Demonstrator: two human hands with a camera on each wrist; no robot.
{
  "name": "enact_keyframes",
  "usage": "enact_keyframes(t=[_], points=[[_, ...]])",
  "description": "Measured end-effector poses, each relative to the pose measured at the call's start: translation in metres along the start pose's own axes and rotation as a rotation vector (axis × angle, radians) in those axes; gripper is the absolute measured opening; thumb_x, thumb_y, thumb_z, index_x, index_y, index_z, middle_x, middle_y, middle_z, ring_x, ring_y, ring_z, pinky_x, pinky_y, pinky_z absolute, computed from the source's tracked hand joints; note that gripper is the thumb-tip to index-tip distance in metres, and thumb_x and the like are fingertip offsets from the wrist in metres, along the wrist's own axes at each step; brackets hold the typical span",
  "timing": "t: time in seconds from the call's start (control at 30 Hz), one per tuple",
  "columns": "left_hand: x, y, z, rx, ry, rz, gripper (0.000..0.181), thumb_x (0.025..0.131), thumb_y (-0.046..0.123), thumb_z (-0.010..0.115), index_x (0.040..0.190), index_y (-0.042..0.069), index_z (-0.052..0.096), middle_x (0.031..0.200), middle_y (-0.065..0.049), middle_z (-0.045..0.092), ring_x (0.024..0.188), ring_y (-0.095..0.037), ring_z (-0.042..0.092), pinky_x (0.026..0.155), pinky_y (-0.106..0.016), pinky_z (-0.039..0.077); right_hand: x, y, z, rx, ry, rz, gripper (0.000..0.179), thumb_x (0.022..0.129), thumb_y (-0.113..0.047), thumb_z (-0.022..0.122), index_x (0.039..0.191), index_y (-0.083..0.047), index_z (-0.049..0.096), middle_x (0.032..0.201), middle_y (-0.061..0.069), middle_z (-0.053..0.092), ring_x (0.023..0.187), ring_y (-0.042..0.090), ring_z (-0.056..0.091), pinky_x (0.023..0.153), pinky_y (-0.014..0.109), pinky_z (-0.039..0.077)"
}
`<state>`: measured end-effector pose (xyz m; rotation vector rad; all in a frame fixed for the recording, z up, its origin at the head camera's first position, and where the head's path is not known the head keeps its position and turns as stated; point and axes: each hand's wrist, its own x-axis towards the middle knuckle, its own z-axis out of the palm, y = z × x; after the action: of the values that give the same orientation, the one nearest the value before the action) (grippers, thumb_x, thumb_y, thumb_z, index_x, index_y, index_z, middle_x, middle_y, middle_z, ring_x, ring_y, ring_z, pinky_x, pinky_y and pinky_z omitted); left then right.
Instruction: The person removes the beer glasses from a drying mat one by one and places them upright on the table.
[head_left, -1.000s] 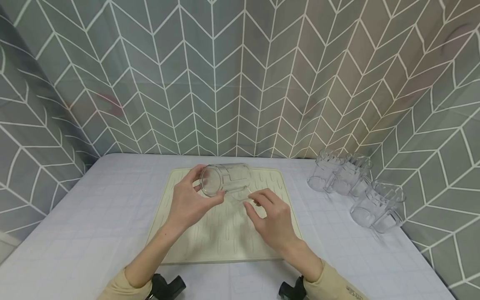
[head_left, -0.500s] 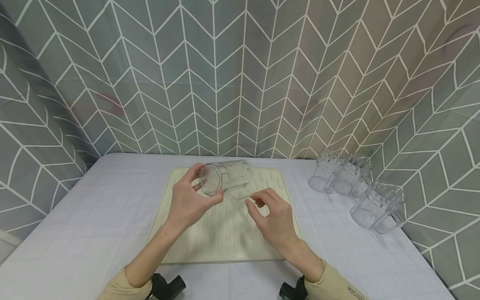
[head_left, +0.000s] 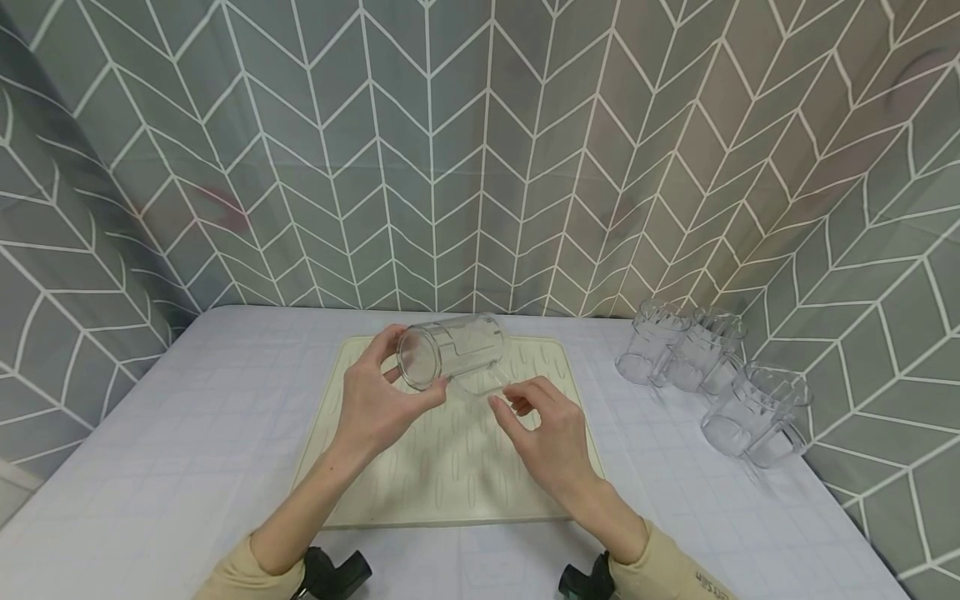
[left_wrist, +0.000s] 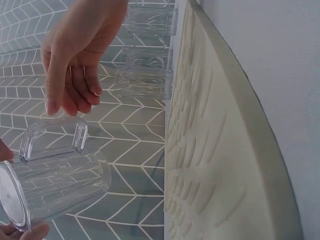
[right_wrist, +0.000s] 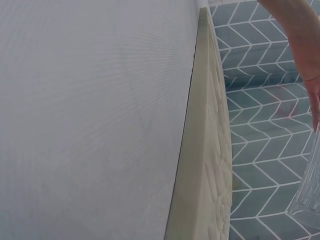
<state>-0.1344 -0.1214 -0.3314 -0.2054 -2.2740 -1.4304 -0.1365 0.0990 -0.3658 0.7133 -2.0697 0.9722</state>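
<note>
A clear glass mug (head_left: 468,346) is held on its side over the cream mat (head_left: 420,492). My left hand (head_left: 378,404) grips it around the thick base, thumb below and fingers above. The mug's handle (head_left: 483,382) points down toward my right hand (head_left: 547,433), whose thumb and bent fingers hover right at the handle's edge. In the left wrist view, a small gap shows between the right fingertips (left_wrist: 52,106) and the handle (left_wrist: 55,135). The right wrist view catches the left hand (right_wrist: 307,60) and part of the mug (right_wrist: 310,195).
Three more glass mugs stand on the right of the white-clothed table (head_left: 195,433): a mug at the back (head_left: 651,342), another beside it (head_left: 703,350) and one nearer (head_left: 753,412). A patterned curtain (head_left: 465,167) surrounds the table's back and sides.
The mug's mouth end has tipped slightly upward, and its handle has lifted a little away from the right fingers. The right hand has barely shifted; the left keeps its grip.
</note>
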Motion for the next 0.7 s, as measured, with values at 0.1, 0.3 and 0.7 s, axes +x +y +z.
enact_keyframes(t=[0.1,0.3,0.7], points=[[-0.0003,0.0000,-0.0001,-0.001,0.006,0.007,0.077,0.073,0.019,0.086,0.139,0.003,0.050,0.134,-0.013,0.058,0.129,-0.028,0.055,0.101,-0.045,0.054,0.0001,0.0001,-0.0001,0.003,-0.004,0.021,0.011,0.083,-0.014,0.081,0.088,-0.008,0.073,0.080,0.001,0.068,0.067,0.011,0.066,0.060,0.025,0.056],[-0.0006,0.0004,0.0004,-0.009,0.016,0.019,0.078,0.072,0.018,0.086,0.140,0.002,0.049,0.135,-0.014,0.057,0.129,-0.028,0.054,0.101,-0.044,0.054,0.0017,-0.0014,-0.0019,0.004,-0.022,0.106,0.014,0.085,-0.020,0.080,0.088,-0.008,0.075,0.078,-0.001,0.068,0.066,0.008,0.066,0.061,0.027,0.057],[-0.0007,-0.0007,0.0024,-0.051,0.038,0.049,0.073,0.072,0.016,0.086,0.136,0.006,0.052,0.133,-0.010,0.058,0.129,-0.026,0.055,0.099,-0.045,0.055,0.0029,-0.0042,-0.0042,0.077,-0.093,0.269,0.016,0.088,-0.028,0.077,0.093,-0.013,0.078,0.083,-0.005,0.072,0.071,0.006,0.067,0.065,0.029,0.059]])
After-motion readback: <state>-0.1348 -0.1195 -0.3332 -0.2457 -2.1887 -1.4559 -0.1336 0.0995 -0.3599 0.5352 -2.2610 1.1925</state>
